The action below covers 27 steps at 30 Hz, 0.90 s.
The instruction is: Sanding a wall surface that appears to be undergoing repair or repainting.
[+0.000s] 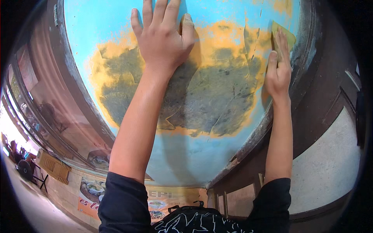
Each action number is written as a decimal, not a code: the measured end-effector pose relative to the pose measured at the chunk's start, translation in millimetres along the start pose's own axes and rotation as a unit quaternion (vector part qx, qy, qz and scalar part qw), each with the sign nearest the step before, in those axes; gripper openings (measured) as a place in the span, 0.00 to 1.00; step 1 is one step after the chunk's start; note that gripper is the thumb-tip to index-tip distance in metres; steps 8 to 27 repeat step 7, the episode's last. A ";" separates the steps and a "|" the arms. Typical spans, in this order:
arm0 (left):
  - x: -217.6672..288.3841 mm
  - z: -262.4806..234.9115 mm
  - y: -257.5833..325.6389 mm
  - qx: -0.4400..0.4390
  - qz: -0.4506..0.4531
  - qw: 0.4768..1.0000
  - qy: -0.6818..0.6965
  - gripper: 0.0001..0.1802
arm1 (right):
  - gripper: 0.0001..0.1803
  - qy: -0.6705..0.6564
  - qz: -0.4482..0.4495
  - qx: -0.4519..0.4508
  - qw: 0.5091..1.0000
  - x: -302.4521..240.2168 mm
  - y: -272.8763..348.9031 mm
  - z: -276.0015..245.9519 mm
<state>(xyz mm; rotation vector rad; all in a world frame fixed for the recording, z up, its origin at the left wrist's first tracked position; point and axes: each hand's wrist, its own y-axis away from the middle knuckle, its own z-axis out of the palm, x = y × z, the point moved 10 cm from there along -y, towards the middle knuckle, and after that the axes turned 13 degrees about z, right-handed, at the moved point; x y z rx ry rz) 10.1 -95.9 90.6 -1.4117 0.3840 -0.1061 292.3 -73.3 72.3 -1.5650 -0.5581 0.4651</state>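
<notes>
A turquoise painted panel (pixel 103 27) stands in front of me, with a large worn patch (pixel 221 93) of orange and dark grey across its middle. My left hand (pixel 163 42) lies flat on it at the upper middle, fingers spread and holding nothing; its topmost fingertips are cut off by the picture's edge. Near the panel's right edge, my right hand (pixel 279 72) presses a yellowish sheet (pixel 290 38), apparently sandpaper, against the surface. The sheet's corner sticks out above the fingers, and part of it is hidden beneath them. Cracks run through the paint beside this hand.
A dark, scuffed frame (pixel 307 42) borders the panel. Glass panes (pixel 50 77) stand at the left, with stacked wooden stools (pixel 53 167) and a black fan (pixel 25 169) below. Food banners (pixel 91 190) hang low down. A black bag (pixel 198 219) shows at the bottom.
</notes>
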 end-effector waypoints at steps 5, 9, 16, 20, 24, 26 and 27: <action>-4.9 3.1 -1.7 0.005 0.002 1.000 0.013 0.30 | 0.27 0.033 -0.003 -0.008 0.999 -2.9 -14.0 6.5; -5.0 4.9 0.0 0.003 0.003 1.000 0.012 0.31 | 0.27 0.030 -0.003 -0.007 1.000 -2.8 -30.5 4.9; -5.0 4.9 0.0 0.003 0.003 1.000 0.012 0.31 | 0.27 0.030 -0.003 -0.007 1.000 -2.8 -30.5 4.9; -5.0 4.9 0.0 0.003 0.003 1.000 0.012 0.31 | 0.27 0.030 -0.003 -0.007 1.000 -2.8 -30.5 4.9; -5.0 4.9 0.0 0.003 0.003 1.000 0.012 0.31 | 0.27 0.030 -0.003 -0.007 1.000 -2.8 -30.5 4.9; -5.0 4.9 0.0 0.003 0.003 1.000 0.012 0.31 | 0.27 0.030 -0.003 -0.007 1.000 -2.8 -30.5 4.9; -5.0 4.9 0.0 0.003 0.003 1.000 0.012 0.31 | 0.27 0.030 -0.003 -0.007 1.000 -2.8 -30.5 4.9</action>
